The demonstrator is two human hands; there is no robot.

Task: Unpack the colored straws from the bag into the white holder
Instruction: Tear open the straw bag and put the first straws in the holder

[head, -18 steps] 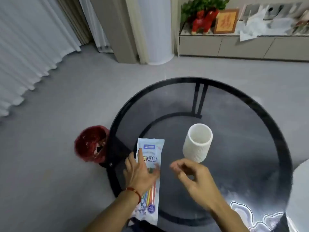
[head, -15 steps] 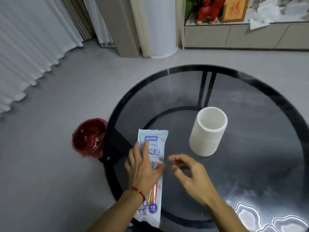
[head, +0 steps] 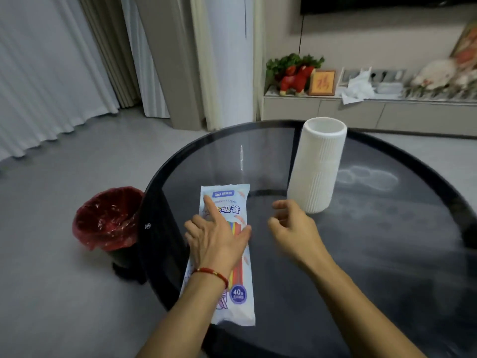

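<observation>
A round dark glass table (head: 387, 254) with a black rim fills the view under both forearms; beyond its far edge a low cabinet (head: 361, 109) runs along the wall, carrying a red ornament and greenery (head: 294, 73); off the table, left of the left hand, a bin with a red liner (head: 108, 218) stands on the grey floor. The white holder (head: 316, 166), ribbed and upright, stands on the glass just beyond the right hand, apart from it; the bag (head: 227, 197) of colored straws (head: 238, 272) lies flat and sealed under the left hand, its long side pointing away from the person. The left hand (head: 216, 241) rests on the bag, fingers straight and spread; a red bracelet (head: 214, 273) circles its wrist. The right hand (head: 291, 228) hovers just right of the bag, fingers loosely curled, holding nothing.
</observation>
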